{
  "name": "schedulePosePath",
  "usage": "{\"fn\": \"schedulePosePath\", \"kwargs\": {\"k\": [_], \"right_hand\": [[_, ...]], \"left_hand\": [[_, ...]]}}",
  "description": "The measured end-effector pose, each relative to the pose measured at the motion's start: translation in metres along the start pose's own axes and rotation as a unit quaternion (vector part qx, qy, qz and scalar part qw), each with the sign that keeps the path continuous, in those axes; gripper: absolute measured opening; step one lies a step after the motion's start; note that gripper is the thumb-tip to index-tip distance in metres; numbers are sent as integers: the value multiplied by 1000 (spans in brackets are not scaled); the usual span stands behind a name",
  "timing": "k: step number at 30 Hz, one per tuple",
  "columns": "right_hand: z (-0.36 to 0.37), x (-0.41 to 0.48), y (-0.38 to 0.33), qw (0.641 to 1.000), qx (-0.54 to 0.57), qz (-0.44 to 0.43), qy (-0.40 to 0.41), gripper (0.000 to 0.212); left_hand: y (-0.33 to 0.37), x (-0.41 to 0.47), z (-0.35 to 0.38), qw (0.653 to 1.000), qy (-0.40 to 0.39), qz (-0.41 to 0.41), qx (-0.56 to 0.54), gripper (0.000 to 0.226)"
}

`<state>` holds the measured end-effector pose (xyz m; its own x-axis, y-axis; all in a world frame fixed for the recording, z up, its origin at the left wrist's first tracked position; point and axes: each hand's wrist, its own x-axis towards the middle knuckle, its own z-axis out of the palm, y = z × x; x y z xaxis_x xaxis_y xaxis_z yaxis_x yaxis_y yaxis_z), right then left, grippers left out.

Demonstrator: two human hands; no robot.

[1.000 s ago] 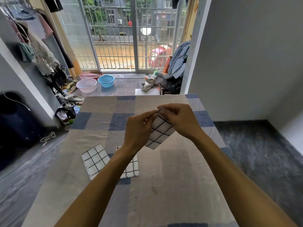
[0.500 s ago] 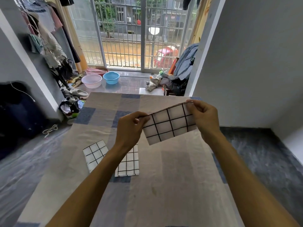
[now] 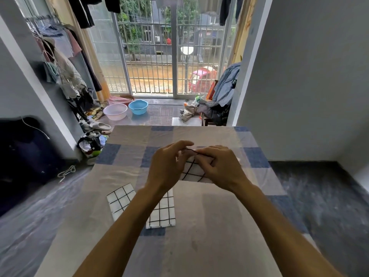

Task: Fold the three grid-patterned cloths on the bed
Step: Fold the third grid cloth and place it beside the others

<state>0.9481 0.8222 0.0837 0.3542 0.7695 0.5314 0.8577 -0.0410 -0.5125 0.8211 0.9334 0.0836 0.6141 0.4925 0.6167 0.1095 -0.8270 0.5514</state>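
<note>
A white cloth with a black grid (image 3: 192,172) hangs above the checked bed (image 3: 209,226), bunched between both hands. My left hand (image 3: 167,166) and my right hand (image 3: 217,166) are close together and pinch its top edge. Most of this cloth is hidden behind my fingers. Two more grid cloths lie flat on the bed nearer to me: one (image 3: 119,202) at the left, turned at an angle, and one (image 3: 162,212) partly under my left forearm.
Beyond the bed's far edge stand a pink basin (image 3: 115,111) and a blue basin (image 3: 138,106) on the floor. Clothes hang on a rack (image 3: 65,76) at the left. A grey wall (image 3: 309,76) rises at the right, a barred door behind.
Half a second ago the cloth was stretched wide between my hands. My hands have since come together, bringing its ends to meet. The view has tilted up a little.
</note>
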Motion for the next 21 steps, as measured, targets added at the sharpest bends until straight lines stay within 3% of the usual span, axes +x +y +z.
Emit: {"fn": "schedulePosePath", "kwargs": {"k": [4, 7, 10, 21], "right_hand": [[-2, 0, -1, 998, 35, 43, 38, 15], [-6, 1, 1, 993, 71, 84, 47, 14], [-8, 0, 1, 990, 84, 100, 49, 12], [-18, 10, -17, 984, 142, 87, 61, 10]], "left_hand": [[5, 1, -1, 994, 37, -82, -56, 25], [6, 0, 0, 990, 51, -109, -75, 15], [10, -1, 0, 989, 55, -108, -86, 7], [21, 7, 0, 993, 41, -66, -84, 15]]}}
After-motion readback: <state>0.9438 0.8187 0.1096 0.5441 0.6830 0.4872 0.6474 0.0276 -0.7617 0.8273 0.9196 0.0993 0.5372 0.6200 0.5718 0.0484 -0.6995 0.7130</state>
